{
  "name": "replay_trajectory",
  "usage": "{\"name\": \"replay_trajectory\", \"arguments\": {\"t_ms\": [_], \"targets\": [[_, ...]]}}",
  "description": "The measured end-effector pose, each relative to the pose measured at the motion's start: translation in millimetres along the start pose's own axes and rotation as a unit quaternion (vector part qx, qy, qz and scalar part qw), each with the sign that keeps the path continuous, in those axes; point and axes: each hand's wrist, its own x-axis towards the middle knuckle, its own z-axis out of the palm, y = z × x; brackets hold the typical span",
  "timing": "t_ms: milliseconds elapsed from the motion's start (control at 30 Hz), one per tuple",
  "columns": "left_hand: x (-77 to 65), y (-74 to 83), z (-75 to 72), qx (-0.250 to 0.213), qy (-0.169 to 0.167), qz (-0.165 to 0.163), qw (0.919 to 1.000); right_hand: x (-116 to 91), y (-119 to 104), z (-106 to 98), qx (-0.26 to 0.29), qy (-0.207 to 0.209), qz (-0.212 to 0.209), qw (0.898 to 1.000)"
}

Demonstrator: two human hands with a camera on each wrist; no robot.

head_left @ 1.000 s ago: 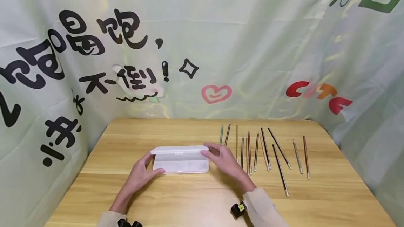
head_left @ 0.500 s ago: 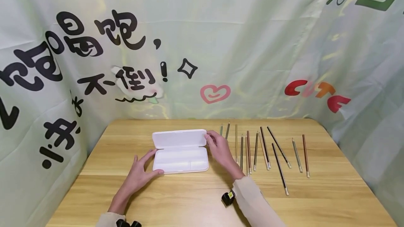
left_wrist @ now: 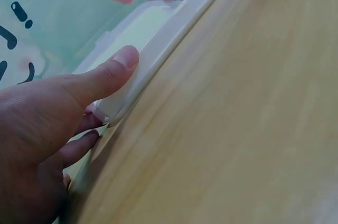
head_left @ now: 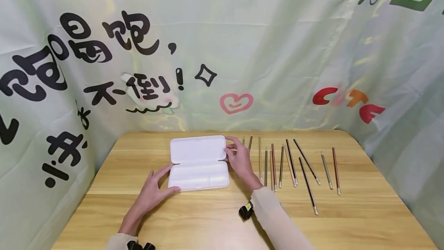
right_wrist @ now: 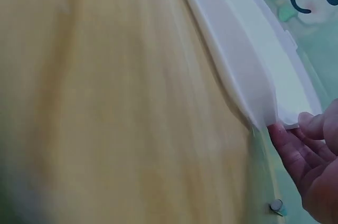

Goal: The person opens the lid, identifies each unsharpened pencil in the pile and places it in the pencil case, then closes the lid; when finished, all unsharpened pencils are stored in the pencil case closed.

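Observation:
A white plastic pencil case (head_left: 190, 174) lies on the table with its lid (head_left: 197, 149) raised and leaning back. Its inside shows a long compartment and a smaller one at the right, with nothing in them. My left hand (head_left: 152, 192) holds the base at its left end, thumb on the front edge and fingers round the side. In the left wrist view the thumb (left_wrist: 124, 57) presses the case's front wall. My right hand (head_left: 241, 161) pinches the lid's right edge between thumb and fingers, as the right wrist view also shows with the thumb (right_wrist: 311, 124) at the lid's corner.
Several pencils (head_left: 294, 167), dark, brown and greenish, lie spread out on the wooden table (head_left: 208, 219) right of the case. The right hand overlaps the nearest ones. A printed cloth (head_left: 277, 57) hangs behind the table and along its sides.
The lid has swung from nearly closed over the base to leaning back, with my right hand moving up and away with it. My left hand has kept its place on the base.

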Motion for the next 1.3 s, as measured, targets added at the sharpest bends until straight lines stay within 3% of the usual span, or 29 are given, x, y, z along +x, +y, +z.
{"name": "replay_trajectory", "arguments": {"t_ms": [300, 700, 833, 1000, 1133, 1300], "targets": [[5.3, -1.9, -1.9, -0.002, -0.02, 0.007, 0.9998, 7.8, 1.7, -6.5, -0.075, -0.041, 0.02, 0.996], [4.7, -4.8, -3.7, -0.001, -0.014, 0.021, 0.9997, -0.5, -5.8, -17.4, -0.093, -0.079, 0.015, 0.992], [4.9, -5.9, -3.0, -0.002, -0.012, 0.017, 0.9998, -8.2, -14.8, -28.8, -0.104, -0.087, -0.009, 0.991], [6.0, -6.5, -2.8, 0.001, -0.008, 0.016, 0.9998, -17.9, -29.3, -47.5, -0.092, -0.107, -0.01, 0.99], [6.2, -6.1, -3.2, 0.001, -0.007, 0.019, 0.9998, -27.8, -40.1, -68.3, -0.087, -0.116, -0.002, 0.989], [5.5, -5.8, -3.1, 0.0, -0.014, 0.016, 0.9998, -37.8, -44.4, -95.9, -0.103, -0.114, -0.029, 0.988]]}}
